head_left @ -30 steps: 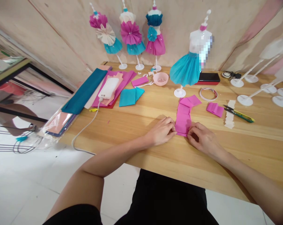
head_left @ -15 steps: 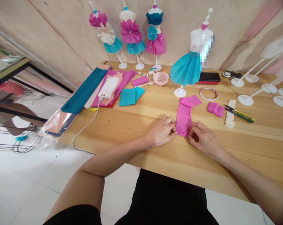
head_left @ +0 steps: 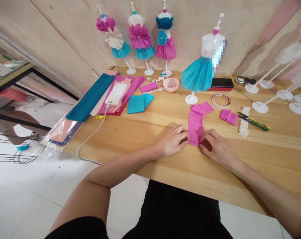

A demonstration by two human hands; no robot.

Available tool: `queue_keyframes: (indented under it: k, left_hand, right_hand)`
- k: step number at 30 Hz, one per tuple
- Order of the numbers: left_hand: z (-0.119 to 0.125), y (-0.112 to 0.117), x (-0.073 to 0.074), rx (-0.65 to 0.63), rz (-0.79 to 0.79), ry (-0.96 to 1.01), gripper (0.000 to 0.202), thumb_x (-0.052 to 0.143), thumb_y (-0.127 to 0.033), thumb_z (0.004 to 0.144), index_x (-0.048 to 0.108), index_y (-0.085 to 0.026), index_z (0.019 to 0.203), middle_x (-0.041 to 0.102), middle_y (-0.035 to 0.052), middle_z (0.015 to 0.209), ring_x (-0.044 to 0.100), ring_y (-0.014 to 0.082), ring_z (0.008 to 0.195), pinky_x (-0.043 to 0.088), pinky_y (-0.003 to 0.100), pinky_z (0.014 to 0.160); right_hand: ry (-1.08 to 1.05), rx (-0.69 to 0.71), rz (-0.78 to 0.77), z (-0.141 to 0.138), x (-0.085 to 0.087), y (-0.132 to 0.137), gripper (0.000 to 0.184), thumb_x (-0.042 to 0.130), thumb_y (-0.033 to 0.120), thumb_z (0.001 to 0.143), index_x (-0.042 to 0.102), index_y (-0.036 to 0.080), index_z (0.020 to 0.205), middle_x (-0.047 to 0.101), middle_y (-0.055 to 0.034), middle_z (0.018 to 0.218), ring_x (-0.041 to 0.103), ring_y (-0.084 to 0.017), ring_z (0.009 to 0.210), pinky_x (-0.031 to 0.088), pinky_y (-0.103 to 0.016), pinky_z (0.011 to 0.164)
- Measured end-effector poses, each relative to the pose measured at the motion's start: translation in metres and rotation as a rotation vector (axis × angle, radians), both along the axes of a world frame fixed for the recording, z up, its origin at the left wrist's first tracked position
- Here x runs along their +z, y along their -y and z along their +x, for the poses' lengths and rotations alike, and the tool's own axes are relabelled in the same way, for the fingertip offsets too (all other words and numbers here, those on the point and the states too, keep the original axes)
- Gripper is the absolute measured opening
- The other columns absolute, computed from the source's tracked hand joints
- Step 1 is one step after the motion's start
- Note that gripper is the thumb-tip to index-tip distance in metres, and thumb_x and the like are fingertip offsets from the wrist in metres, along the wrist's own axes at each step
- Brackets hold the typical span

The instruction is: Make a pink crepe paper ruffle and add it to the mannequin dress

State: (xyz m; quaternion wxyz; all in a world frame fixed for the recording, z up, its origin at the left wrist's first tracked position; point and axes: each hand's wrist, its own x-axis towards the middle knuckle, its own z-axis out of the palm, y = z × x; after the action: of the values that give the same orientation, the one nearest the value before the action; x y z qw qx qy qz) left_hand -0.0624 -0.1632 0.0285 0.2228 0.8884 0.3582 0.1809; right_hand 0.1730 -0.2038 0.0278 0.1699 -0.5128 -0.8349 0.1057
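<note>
A strip of magenta crepe paper [head_left: 195, 127] lies flat on the wooden table, its far end bent over to the right. Its near edge has a narrow fold. My left hand [head_left: 174, 139] pinches the near left corner, fingers closed. At the near right corner, my right hand [head_left: 213, 146] pinches the same edge between thumb and fingers. To the right sits a small folded magenta paper piece [head_left: 228, 117]. Beyond the strip stands a white dress form in a turquoise paper skirt [head_left: 197, 74].
Green-and-yellow snips [head_left: 255, 121] lie across a cream paper strip [head_left: 244, 127] at right, near a tape roll [head_left: 221, 100]. A pink bowl [head_left: 171, 85], folded turquoise paper [head_left: 136, 104] and a white power bank [head_left: 116, 94] with cable are left. Dressed mannequins [head_left: 140, 39] line the wall.
Both hands stay at the near edge of the magenta strip, with only slight finger movement. The whole view has shifted a little.
</note>
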Motion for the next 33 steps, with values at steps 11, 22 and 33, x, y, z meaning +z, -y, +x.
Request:
queue_keyframes:
  k: [11,22,33]
  left_hand:
    - [-0.0023,-0.0024,-0.0002,-0.017,0.005,-0.028,0.013,0.053,-0.029,0.091,0.062,-0.022,0.096,0.055,0.0055,0.103,0.050,0.0200,0.103,0.041,0.037,0.092]
    - [-0.0028,-0.0036,-0.0029,-0.010,-0.039,-0.031,0.014,0.053,-0.032,0.091,0.060,-0.021,0.093,0.055,0.0043,0.101,0.050,0.0193,0.101,0.041,0.036,0.091]
    - [-0.0014,-0.0029,-0.0027,-0.051,0.048,-0.021,0.016,0.050,-0.027,0.091,0.057,-0.021,0.105,0.053,0.0064,0.106,0.049,0.0207,0.104,0.041,0.037,0.092]
  right_hand:
    - [0.059,0.035,0.054,-0.0001,-0.0003,0.0040,0.010,0.048,0.026,0.092,0.056,0.022,0.096,0.058,-0.0083,0.104,0.061,-0.021,0.084,0.049,-0.032,0.062]
    - [0.067,0.014,0.023,-0.0009,-0.0026,0.0054,0.011,0.046,0.027,0.093,0.055,0.021,0.093,0.059,-0.0074,0.100,0.062,-0.019,0.081,0.047,-0.031,0.060]
    - [0.187,0.080,0.261,0.0007,-0.0040,0.0041,0.012,0.048,0.026,0.093,0.058,0.019,0.095,0.063,-0.0080,0.106,0.062,-0.018,0.086,0.043,-0.030,0.060]
